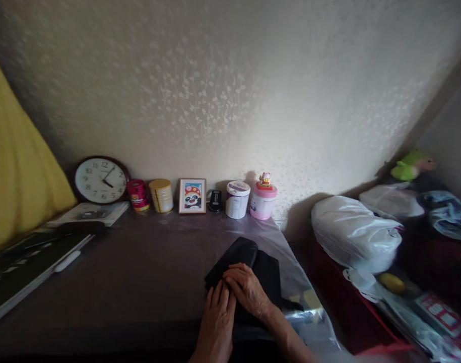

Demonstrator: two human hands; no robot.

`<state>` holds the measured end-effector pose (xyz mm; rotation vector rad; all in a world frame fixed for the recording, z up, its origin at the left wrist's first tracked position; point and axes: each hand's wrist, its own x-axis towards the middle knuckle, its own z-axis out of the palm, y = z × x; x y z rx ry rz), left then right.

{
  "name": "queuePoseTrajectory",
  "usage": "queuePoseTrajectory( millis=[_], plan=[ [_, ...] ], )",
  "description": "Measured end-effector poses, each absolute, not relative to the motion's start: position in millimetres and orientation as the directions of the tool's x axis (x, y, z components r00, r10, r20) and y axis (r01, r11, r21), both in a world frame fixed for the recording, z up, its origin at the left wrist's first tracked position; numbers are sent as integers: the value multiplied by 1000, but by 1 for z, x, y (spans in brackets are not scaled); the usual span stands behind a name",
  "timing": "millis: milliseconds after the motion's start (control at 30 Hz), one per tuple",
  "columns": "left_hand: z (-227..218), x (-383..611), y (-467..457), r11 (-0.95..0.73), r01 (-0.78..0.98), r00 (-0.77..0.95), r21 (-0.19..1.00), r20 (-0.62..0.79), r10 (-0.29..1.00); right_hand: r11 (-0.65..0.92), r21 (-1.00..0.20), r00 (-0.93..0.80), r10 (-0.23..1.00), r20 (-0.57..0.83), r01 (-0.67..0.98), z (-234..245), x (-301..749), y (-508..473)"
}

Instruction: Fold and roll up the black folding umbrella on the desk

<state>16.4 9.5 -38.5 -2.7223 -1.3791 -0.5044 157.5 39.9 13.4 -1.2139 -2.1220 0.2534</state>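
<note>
A piece of folded black fabric [239,253] lies near the front right of the table, with a second dark fold [268,275] beside it and a short strap-like end [291,305] at its right. My left hand [218,312] rests palm down on the fabric's near part, fingers stretched out. Just above it, my right hand [248,288] lies flat across the fabric, its fingers reaching left to touch the left hand's fingertips. What lies under both palms is hidden.
Along the wall stand a round clock [101,180], a pink tin [138,195], a yellow-lidded canister [161,195], a framed panda picture [192,196] and two tubs [238,200]. A dark green board [29,269] lies left. Beyond the right edge are white plastic bags [354,232].
</note>
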Motion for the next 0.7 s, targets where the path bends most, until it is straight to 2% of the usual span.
queuePoseTrajectory(
  millis=[267,467,567,700],
  plan=[
    [-54,22,4,-562,826,515,43,347,784,450,-376,-269,855,444,810,4,181,84],
    [-54,23,4,-528,848,495,33,305,814,352,-316,-205,886,415,881,0,196,117],
    [-50,24,4,-525,851,497,24,287,819,311,-331,-177,909,377,891,-1,204,129],
    [-46,26,4,-539,842,510,43,264,819,199,-436,-69,952,297,877,-4,213,139]
  ],
)
